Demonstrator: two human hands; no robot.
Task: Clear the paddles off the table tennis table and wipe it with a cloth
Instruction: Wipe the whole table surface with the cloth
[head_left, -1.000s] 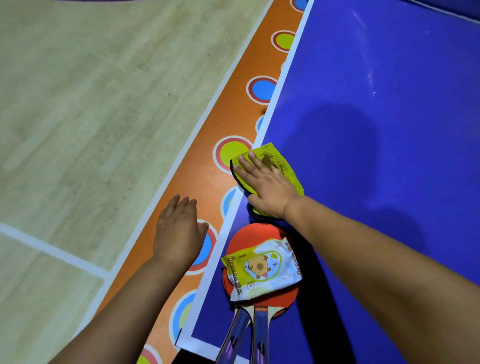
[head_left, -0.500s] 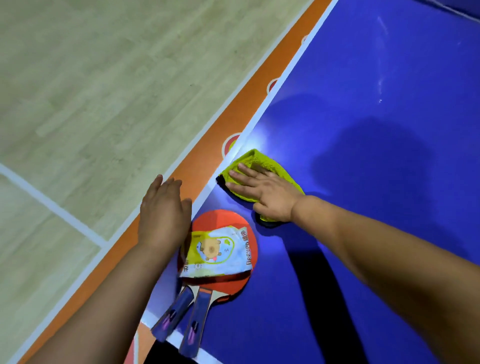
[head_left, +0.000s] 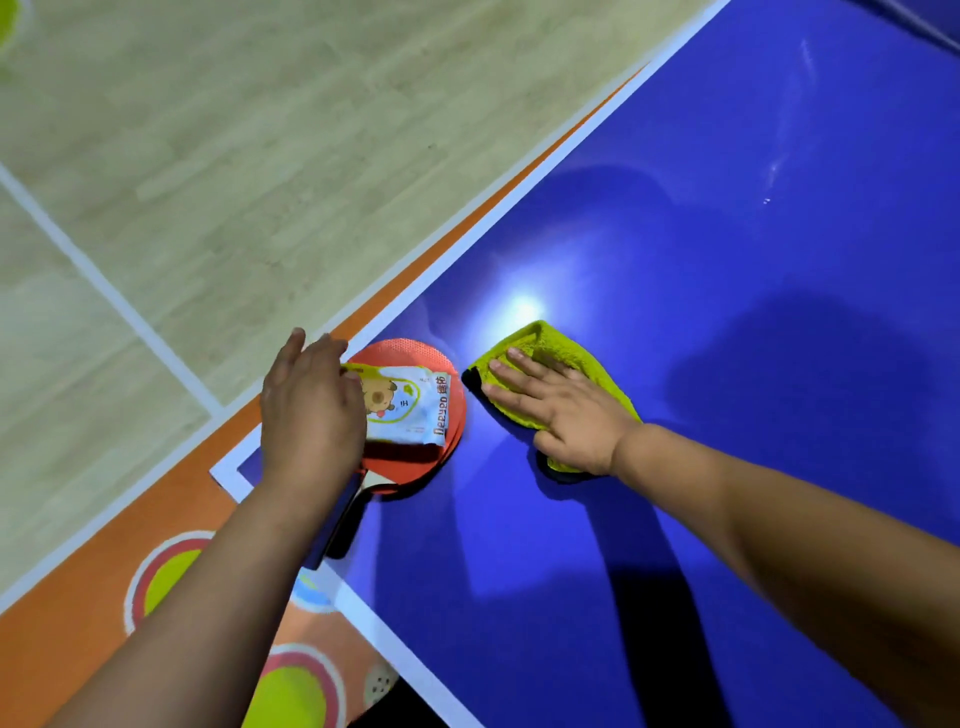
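Note:
Two red paddles (head_left: 421, 467) lie stacked near the corner of the blue table tennis table (head_left: 727, 234), handles pointing toward me. A white and yellow wipes packet (head_left: 410, 405) lies on the top paddle. My left hand (head_left: 311, 410) is over the packet's left end and the paddles, fingers fairly straight; I cannot tell whether it touches them. To the right, my right hand (head_left: 556, 405) presses flat on a folded yellow-green cloth (head_left: 561, 348) on the table surface.
The table's white edge line (head_left: 467, 234) runs diagonally up to the right. Beyond it lie an orange floor strip with coloured circles (head_left: 171, 577) and pale wooden flooring (head_left: 234, 156) with white lines.
My left hand has moved right, from beside the table edge to over the packet and paddles. My right hand and the cloth now lie right of the paddles. The view has shifted.

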